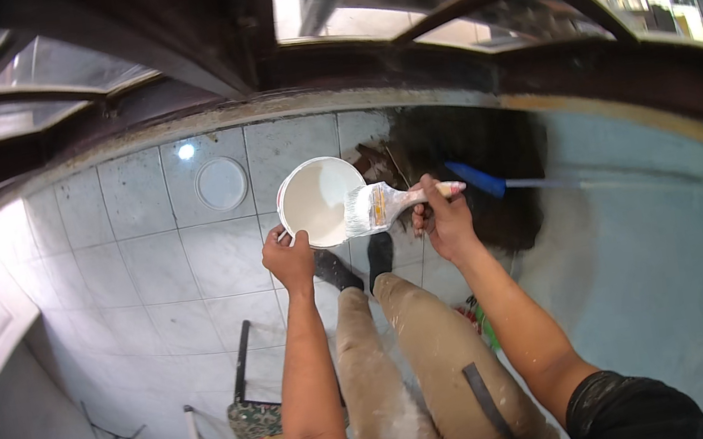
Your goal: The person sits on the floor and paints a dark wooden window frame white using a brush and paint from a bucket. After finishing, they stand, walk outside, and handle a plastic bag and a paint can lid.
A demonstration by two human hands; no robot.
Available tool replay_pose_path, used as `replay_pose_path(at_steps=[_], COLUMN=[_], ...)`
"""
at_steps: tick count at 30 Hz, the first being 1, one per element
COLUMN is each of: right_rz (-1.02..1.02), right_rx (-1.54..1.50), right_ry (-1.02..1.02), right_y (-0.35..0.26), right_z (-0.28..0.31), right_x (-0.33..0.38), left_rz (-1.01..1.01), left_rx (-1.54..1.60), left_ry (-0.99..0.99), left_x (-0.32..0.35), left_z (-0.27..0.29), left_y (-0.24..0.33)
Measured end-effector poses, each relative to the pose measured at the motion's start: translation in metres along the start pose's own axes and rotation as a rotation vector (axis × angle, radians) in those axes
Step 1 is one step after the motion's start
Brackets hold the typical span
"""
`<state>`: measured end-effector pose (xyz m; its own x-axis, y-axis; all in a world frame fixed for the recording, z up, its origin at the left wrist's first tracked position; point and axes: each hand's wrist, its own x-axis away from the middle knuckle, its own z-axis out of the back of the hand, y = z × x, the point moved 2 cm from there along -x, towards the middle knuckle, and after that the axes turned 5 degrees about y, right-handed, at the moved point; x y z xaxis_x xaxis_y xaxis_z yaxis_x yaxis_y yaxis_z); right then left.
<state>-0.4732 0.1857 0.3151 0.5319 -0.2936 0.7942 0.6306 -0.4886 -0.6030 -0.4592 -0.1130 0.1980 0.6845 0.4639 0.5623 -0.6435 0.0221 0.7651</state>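
Two hands busy, frame centre. My left hand [288, 260] gripped the rim of the white paint bucket [319, 201], closed on its near edge. My right hand [445, 222] was wrapped around the handle of the wide brush [379, 206]; bristles lay white with paint over the bucket's right rim, just above the paint. Bucket looked well filled, so I judged most of the painting was left. No freshly coated surface showed in frame. Dark window frame [400, 58] across the top looked unpainted. Tiled floor [147, 250] below, round white lid [221, 183] lay upper left of the bucket, blue-handled tool [492, 184] to the right.
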Motion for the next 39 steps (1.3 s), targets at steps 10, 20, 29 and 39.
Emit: replay_pose_path(at_steps=[10, 20, 29, 39], right_rz=[0.217, 0.323, 0.613, 0.819], right_rx=[0.376, 0.845, 0.933, 0.524], right_ry=[-0.313, -0.678, -0.82, -0.014], right_y=[0.022, 0.022, -0.046, 0.086], right_z=[-0.084, -0.119, -0.157, -0.112], right_x=[-0.099, -0.219, -0.164, -0.144], left_rz=[-0.034, -0.046, -0.007, 0.061], left_rx=[-0.009, 0.052, 0.234, 0.224], left_ry=[0.042, -0.023, -0.261, -0.281], left_x=[-0.104, -0.186, -0.201, -0.177], left_z=[-0.021, -0.049, -0.034, -0.055], left_y=[-0.048, -0.11, -0.124, -0.162])
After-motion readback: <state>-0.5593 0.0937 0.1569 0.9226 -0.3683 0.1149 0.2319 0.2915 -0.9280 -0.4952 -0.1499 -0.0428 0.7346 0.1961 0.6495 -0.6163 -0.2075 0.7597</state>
